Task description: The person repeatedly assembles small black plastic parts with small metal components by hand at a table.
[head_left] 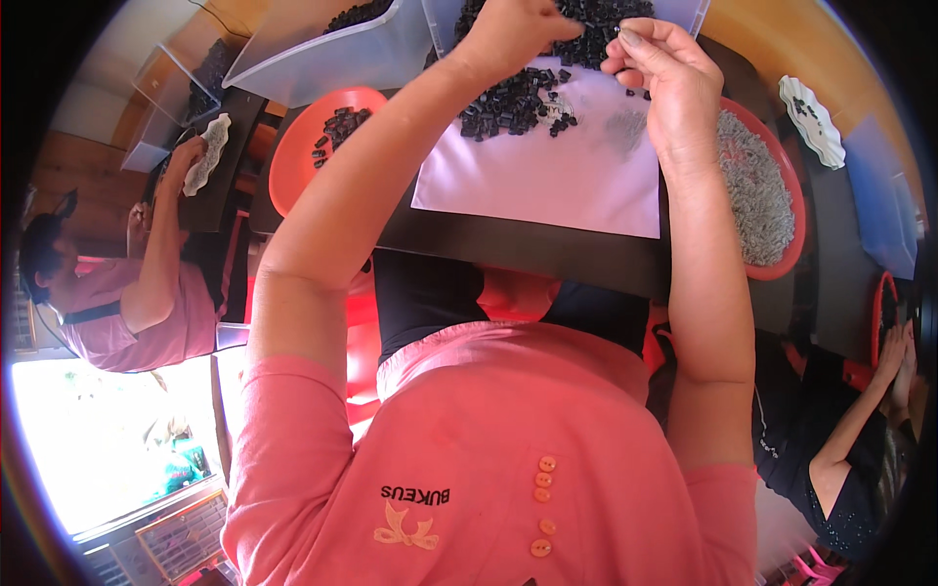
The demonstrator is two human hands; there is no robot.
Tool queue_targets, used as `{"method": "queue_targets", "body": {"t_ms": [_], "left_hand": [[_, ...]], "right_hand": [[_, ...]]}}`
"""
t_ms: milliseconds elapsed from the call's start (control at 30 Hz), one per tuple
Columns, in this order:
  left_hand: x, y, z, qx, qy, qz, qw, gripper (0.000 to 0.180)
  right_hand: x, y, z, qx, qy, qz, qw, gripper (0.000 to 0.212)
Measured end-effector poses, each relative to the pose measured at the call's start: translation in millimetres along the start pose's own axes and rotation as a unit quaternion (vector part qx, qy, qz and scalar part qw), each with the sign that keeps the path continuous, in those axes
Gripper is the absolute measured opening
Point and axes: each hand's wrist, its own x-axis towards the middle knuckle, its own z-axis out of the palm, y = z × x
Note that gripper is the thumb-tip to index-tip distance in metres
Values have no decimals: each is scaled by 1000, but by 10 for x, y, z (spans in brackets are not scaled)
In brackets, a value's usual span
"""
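A dark, smooth table (547, 259) spans the scene, with a pale pinkish-white rectangular sheet (547, 190) on it. On the sheet's far left part lies a loose heap of small black plastic pieces (503, 105), with a grey smudge at its far right. Just beyond stands a translucent plastic bin (443, 21) with more black pieces; another clear bin (327, 63) stands to its left.

The left hand (523, 37) is over the far bin's near side, fingers drawn in; whether they hold anything, I cannot tell. The right hand (674, 83), to its right, has thumb and forefinger in a narrow pinch at something tiny, too small to identify.

A round orange-red tray (291, 161) at left carries black pieces; a second orange-red tray (803, 210) at right is filled with small grey pieces (752, 195). Farther right are a white scalloped dish (816, 127) and a blue plastic bin (879, 186). A co-worker in pink (147, 313) sits at left, another in black (850, 469) at right. A bright window (98, 439) glares near left.
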Motion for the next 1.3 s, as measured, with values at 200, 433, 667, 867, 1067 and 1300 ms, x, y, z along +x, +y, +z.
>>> {"method": "queue_targets", "body": {"t_ms": [200,433,667,867,1067,1300], "left_hand": [[-63,-234,401,319,-59,-78,943,33],[-218,-239,451,219,-56,-77,971,24],[-282,-258,483,215,-8,-32,976,22],[-154,-166,602,305,-47,-10,951,21],[-145,-275,682,329,-26,12,944,20],[-143,-229,671,303,-29,74,950,18]], "right_hand": [[34,40,-39,-19,9,21,1000,13],[30,93,-33,-40,18,51,998,12],[16,110,-32,-59,10,65,996,13],[9,124,-31,-49,23,72,996,10],[3,102,-34,-36,33,69,996,10],[1,77,-18,-23,43,58,997,8]]}}
